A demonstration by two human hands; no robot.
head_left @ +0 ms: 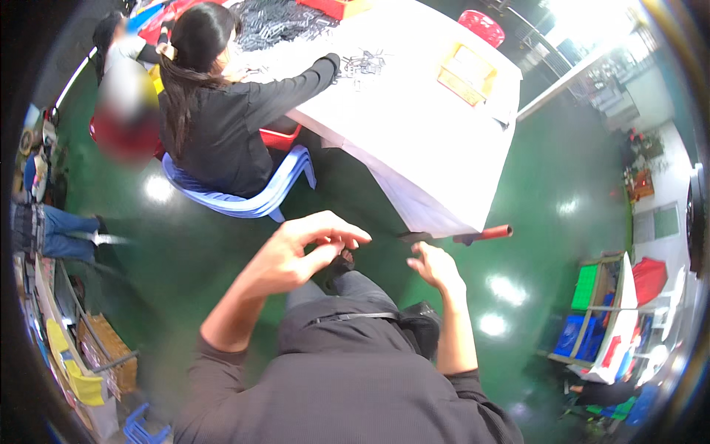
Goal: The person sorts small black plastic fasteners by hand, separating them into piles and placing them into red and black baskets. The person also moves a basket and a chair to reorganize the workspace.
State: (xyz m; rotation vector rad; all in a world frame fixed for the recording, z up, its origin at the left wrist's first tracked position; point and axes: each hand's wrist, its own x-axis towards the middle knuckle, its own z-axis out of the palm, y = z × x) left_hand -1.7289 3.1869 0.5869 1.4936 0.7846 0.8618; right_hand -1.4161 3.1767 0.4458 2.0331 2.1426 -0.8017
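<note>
My left hand (307,248) hovers in front of my waist, its index finger and thumb stretched forward and apart, with no object visible in it. To its right, my right hand (438,268) is also raised in the air, fingers loosely bent and apart, and nothing shows in its grip. Both hands are short of the near corner of a table under a white cover (414,159). Just beyond the right hand, a small dark flat shape (416,237) appears near that corner; what it is I cannot make out.
A person in black (214,133) sits on blue plastic chairs (255,200), reaching over the table. Dark small parts (277,26) are heaped there, near an orange tray (467,74). A reddish-brown rod (494,233) juts out by the table corner. Racks with bins (592,311) stand right.
</note>
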